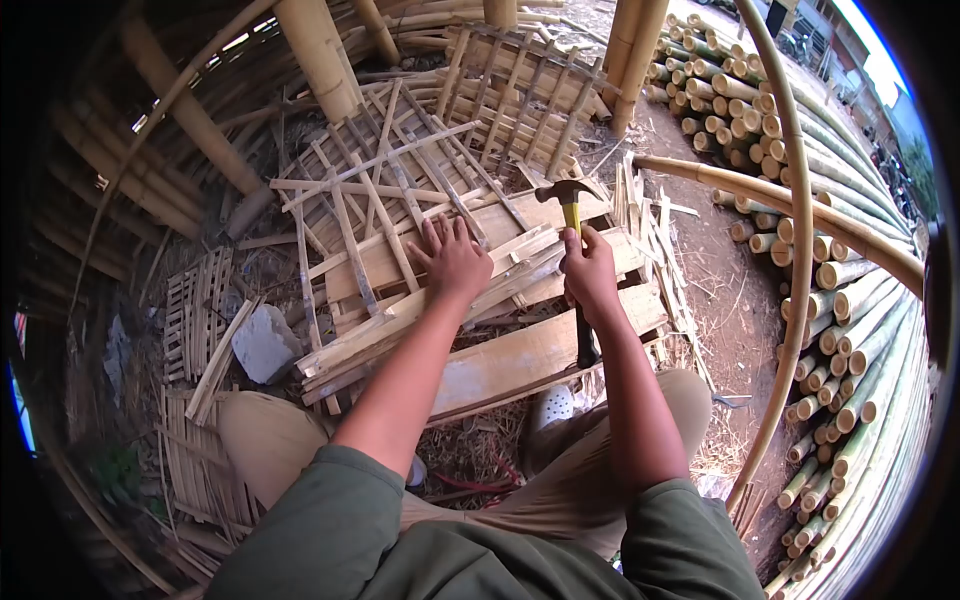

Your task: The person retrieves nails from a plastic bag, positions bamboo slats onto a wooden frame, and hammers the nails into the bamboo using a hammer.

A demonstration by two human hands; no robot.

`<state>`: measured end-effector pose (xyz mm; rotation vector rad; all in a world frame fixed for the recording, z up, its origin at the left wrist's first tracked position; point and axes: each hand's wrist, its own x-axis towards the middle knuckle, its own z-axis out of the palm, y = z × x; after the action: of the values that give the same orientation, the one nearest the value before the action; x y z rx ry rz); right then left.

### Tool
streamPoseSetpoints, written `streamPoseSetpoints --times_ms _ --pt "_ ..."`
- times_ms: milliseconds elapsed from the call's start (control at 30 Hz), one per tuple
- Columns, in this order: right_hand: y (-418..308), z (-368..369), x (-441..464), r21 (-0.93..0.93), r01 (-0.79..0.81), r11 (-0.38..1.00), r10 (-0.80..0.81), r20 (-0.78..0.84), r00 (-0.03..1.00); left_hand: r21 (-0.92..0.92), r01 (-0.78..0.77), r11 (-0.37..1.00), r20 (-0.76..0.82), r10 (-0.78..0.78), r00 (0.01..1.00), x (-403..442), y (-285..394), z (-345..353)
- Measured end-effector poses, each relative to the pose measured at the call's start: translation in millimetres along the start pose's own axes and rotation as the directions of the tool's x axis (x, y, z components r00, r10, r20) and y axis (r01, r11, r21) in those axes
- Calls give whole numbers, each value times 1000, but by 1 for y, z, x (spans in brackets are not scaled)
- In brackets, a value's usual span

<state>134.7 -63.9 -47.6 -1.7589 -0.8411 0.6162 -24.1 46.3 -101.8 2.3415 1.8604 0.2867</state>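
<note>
A claw hammer [569, 212] with a black and yellow handle is upright in my right hand [590, 268], its head above my fist. My left hand [452, 258] lies with fingers spread over the wooden strips at the near edge of a slatted lattice [385, 185]. Long split strips [420, 315] run crosswise under and beside that hand. Closer to my knees, a wide flat plank [500, 370] lies below the strips. Whether my left palm presses on one strip or several is hidden.
Stacked bamboo poles [850, 300] fill the right side. A curved bamboo pole [800, 200] and a horizontal one [720, 178] cross on that side. A grey stone block [267, 344] sits at the left. Another slatted panel [520, 90] leans at the back among bamboo posts [318, 60].
</note>
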Motion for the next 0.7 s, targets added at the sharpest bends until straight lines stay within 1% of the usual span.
streamPoseSetpoints --times_ms 33,67,100,133,167,200,233,267,300,367,400,433,467,500,567,600,700 --pt "-14 -9 -2 96 -117 988 106 107 989 0 -29 1000 -33 29 999 -1 -1 0" --pt "-20 -16 -3 154 -59 986 42 107 993 4 -34 999 -36 34 999 -1 -1 0" --pt "-17 -21 4 50 67 996 -72 96 993 -38 -137 990 -100 133 986 -2 -2 0" --pt "-13 -26 8 -45 76 996 -71 99 992 -73 -242 968 -168 227 959 -3 -2 -1" --pt "-9 -31 11 -139 86 986 -72 102 992 -67 -247 967 -172 233 957 -2 -4 1" --pt "-6 -31 11 -259 117 959 -111 39 993 -211 -428 879 -242 377 894 1 -6 1" --pt "-2 -28 10 -375 136 917 -156 -23 987 -330 -594 734 -332 499 801 4 -7 2" --pt "1 -25 10 -413 127 902 -156 -37 987 -326 -645 691 -343 549 762 7 -8 4" --pt "-9 -25 5 -478 90 874 -124 -39 992 -317 -656 685 -342 562 753 11 -7 6" --pt "-10 -23 4 -471 61 880 -82 -24 996 -414 -682 603 -308 613 728 18 -3 11" --pt "-6 -21 7 -466 49 884 -64 -16 998 -410 -689 598 -309 620 721 18 5 6" --pt "-7 -22 9 -462 37 886 -42 0 999 -494 -529 690 -180 514 839 15 20 -1" --pt "-7 -22 8 -464 31 885 -44 -18 999 -550 -339 763 -36 385 922 13 29 -8" --pt "-9 -23 6 -467 24 884 -45 -34 998 -551 -340 762 -33 388 921 18 31 -2" --pt "-9 -25 7 -453 26 891 -57 -53 997 -548 -535 643 -258 478 839 38 32 18" --pt "-9 -26 7 -436 31 899 -69 -70 995 -674 -423 605 -177 423 888 43 37 18" --pt "-9 -28 7 -404 -3 915 -35 -87 996 -665 -439 604 -179 442 879 39 45 20"
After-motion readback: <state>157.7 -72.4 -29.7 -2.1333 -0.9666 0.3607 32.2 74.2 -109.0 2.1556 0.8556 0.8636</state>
